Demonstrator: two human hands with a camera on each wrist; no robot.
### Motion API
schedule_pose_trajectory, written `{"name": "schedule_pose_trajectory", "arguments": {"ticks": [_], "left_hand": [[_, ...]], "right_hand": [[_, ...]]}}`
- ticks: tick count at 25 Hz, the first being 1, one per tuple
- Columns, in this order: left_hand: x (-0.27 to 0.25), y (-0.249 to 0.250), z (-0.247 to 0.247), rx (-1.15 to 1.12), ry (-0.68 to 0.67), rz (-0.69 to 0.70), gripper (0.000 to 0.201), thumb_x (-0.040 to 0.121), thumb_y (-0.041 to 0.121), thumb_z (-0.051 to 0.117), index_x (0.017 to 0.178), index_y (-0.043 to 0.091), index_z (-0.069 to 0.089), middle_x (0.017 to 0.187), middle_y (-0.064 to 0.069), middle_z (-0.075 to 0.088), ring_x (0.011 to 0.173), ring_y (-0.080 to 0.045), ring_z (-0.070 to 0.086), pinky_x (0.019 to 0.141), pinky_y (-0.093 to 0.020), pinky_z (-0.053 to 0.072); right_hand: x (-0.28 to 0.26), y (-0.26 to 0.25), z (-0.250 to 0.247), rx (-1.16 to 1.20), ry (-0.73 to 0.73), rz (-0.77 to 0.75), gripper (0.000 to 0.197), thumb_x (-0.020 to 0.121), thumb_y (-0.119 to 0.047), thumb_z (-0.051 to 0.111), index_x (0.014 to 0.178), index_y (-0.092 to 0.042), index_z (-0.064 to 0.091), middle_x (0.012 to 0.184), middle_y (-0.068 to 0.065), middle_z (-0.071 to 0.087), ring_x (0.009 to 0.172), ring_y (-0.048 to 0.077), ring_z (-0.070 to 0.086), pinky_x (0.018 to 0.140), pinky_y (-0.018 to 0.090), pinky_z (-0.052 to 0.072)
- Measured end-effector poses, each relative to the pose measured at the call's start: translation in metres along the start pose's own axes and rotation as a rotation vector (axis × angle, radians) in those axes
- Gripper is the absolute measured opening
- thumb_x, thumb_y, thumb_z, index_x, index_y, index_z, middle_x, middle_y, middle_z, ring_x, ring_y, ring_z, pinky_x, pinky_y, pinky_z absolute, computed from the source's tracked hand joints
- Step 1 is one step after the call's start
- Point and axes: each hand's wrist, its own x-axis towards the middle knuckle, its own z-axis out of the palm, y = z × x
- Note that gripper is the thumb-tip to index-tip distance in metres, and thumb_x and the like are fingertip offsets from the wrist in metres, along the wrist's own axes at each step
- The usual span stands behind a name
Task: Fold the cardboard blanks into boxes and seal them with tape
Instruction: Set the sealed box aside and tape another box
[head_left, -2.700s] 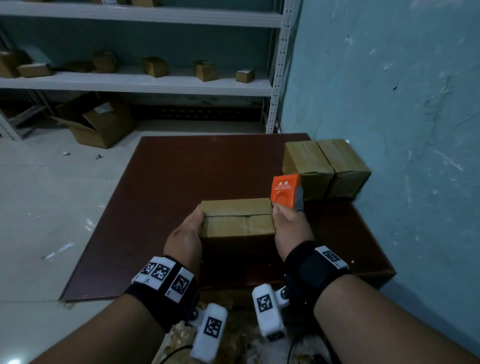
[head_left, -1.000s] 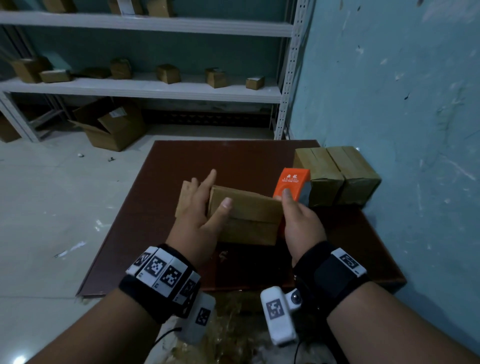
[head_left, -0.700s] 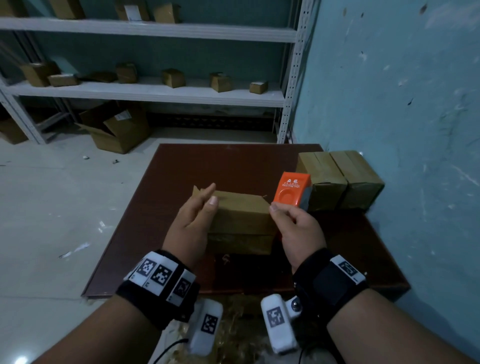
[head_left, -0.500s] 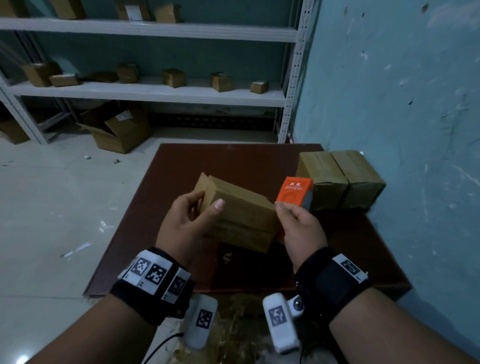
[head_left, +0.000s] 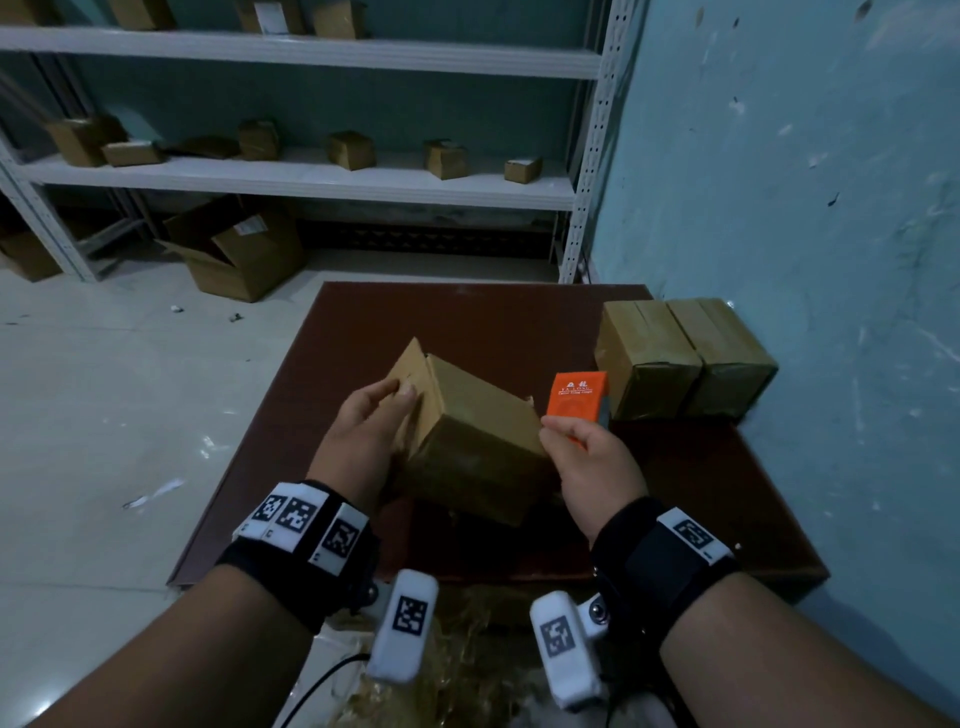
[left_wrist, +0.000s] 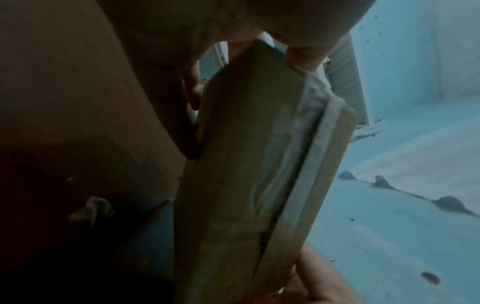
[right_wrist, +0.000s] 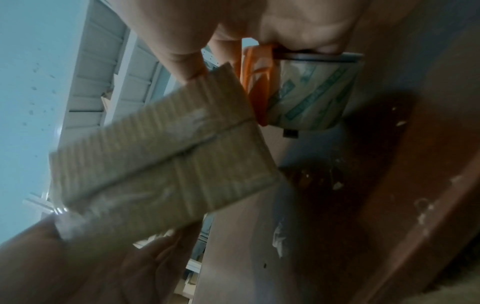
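Observation:
A small cardboard box hangs tilted above the brown table, its left end raised. My left hand grips that left end, with fingers curled over the end flaps. In the left wrist view the box shows a taped seam along one face. My right hand holds an orange tape dispenser at the box's right corner, and its thumb touches the cardboard. The right wrist view shows the dispenser, its tape roll and the taped box beside it.
Two taped boxes stand side by side at the table's back right against the blue wall. White shelving behind holds several small boxes. An open carton lies on the floor. Crumpled plastic lies below the table's near edge.
The box has left the table and turned, so that its left end swung up and away. My left hand shifted from the side to the end flaps. My right hand kept the dispenser.

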Motion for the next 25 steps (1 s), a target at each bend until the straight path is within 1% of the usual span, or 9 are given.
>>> {"name": "schedule_pose_trajectory", "arguments": {"ticks": [2, 3, 5, 9, 12, 15, 20, 22, 25], "left_hand": [[-0.001, 0.004, 0.001, -0.055, -0.1, -0.011, 0.03, 0.091, 0.04, 0.072, 0.12, 0.048, 0.069, 0.131, -0.009, 0.058, 0.113, -0.04, 0.065, 0.091, -0.066, 0.056], [0.0, 0.004, 0.001, -0.059, -0.142, 0.024, 0.036, 0.087, 0.045, 0.074, 0.122, 0.05, 0.068, 0.134, -0.009, 0.056, 0.116, -0.039, 0.063, 0.092, -0.065, 0.057], [0.001, 0.002, 0.0, -0.038, -0.194, 0.147, 0.061, 0.072, 0.06, 0.082, 0.129, 0.051, 0.063, 0.141, -0.004, 0.056, 0.119, -0.032, 0.064, 0.09, -0.053, 0.06], [-0.008, -0.012, 0.002, 0.208, -0.251, 0.519, 0.113, 0.048, 0.049, 0.099, 0.14, 0.051, 0.034, 0.143, 0.015, 0.048, 0.129, -0.006, 0.057, 0.096, -0.035, 0.057], [-0.012, -0.011, 0.005, 0.186, -0.207, 0.61, 0.106, 0.052, 0.039, 0.101, 0.134, 0.04, 0.034, 0.135, 0.015, 0.056, 0.12, 0.0, 0.063, 0.092, -0.032, 0.06], [-0.011, -0.012, 0.005, 0.301, -0.228, 0.597, 0.094, 0.055, 0.054, 0.094, 0.134, 0.039, 0.045, 0.126, 0.019, 0.064, 0.117, -0.004, 0.065, 0.091, -0.035, 0.06], [-0.015, -0.013, 0.006, 0.81, -0.152, 0.668, 0.15, 0.037, 0.066, 0.098, 0.159, 0.03, 0.02, 0.151, 0.015, 0.031, 0.138, -0.002, 0.035, 0.115, -0.03, 0.036], [-0.019, -0.01, 0.007, 0.86, -0.096, 0.664, 0.149, 0.04, 0.062, 0.099, 0.158, 0.035, 0.012, 0.147, 0.016, 0.033, 0.133, -0.003, 0.04, 0.11, -0.027, 0.04], [-0.022, -0.007, 0.008, 0.918, -0.041, 0.702, 0.123, 0.053, 0.049, 0.097, 0.144, 0.043, 0.016, 0.133, 0.012, 0.05, 0.117, -0.015, 0.062, 0.093, -0.032, 0.056]], "right_hand": [[0.0, -0.002, -0.001, 0.026, 0.006, 0.022, 0.029, 0.105, -0.04, 0.053, 0.125, -0.03, 0.071, 0.114, -0.012, 0.069, 0.103, 0.006, 0.061, 0.092, 0.034, 0.049], [-0.001, -0.002, -0.001, 0.033, -0.001, 0.039, 0.029, 0.106, -0.041, 0.05, 0.123, -0.03, 0.072, 0.112, -0.012, 0.07, 0.103, 0.007, 0.062, 0.09, 0.035, 0.048], [0.0, -0.002, -0.001, 0.042, -0.026, 0.061, 0.028, 0.108, -0.038, 0.048, 0.116, -0.03, 0.074, 0.108, -0.011, 0.072, 0.102, 0.01, 0.063, 0.087, 0.035, 0.047], [-0.004, -0.002, 0.004, 0.047, -0.107, 0.113, 0.025, 0.106, -0.038, 0.052, 0.113, -0.032, 0.075, 0.108, -0.002, 0.074, 0.103, 0.02, 0.067, 0.095, 0.045, 0.054], [-0.011, -0.003, 0.007, 0.047, -0.124, 0.086, 0.02, 0.105, -0.034, 0.057, 0.113, -0.031, 0.075, 0.105, -0.004, 0.075, 0.101, 0.016, 0.067, 0.089, 0.038, 0.055], [-0.016, -0.003, 0.011, 0.081, -0.17, 0.062, 0.016, 0.102, -0.027, 0.063, 0.111, -0.031, 0.075, 0.1, -0.011, 0.076, 0.097, 0.012, 0.069, 0.088, 0.037, 0.057], [-0.017, 0.001, 0.014, 0.106, -0.172, 0.037, 0.018, 0.097, -0.025, 0.07, 0.113, -0.028, 0.078, 0.101, -0.007, 0.08, 0.097, 0.015, 0.076, 0.094, 0.048, 0.06], [-0.019, 0.002, 0.015, 0.095, -0.18, 0.021, 0.016, 0.096, -0.024, 0.072, 0.11, -0.029, 0.078, 0.099, -0.009, 0.08, 0.094, 0.012, 0.076, 0.093, 0.044, 0.061], [-0.023, 0.001, 0.015, 0.053, -0.218, -0.012, 0.01, 0.096, -0.023, 0.072, 0.099, -0.03, 0.079, 0.093, -0.01, 0.08, 0.086, 0.008, 0.075, 0.085, 0.035, 0.062]]}}
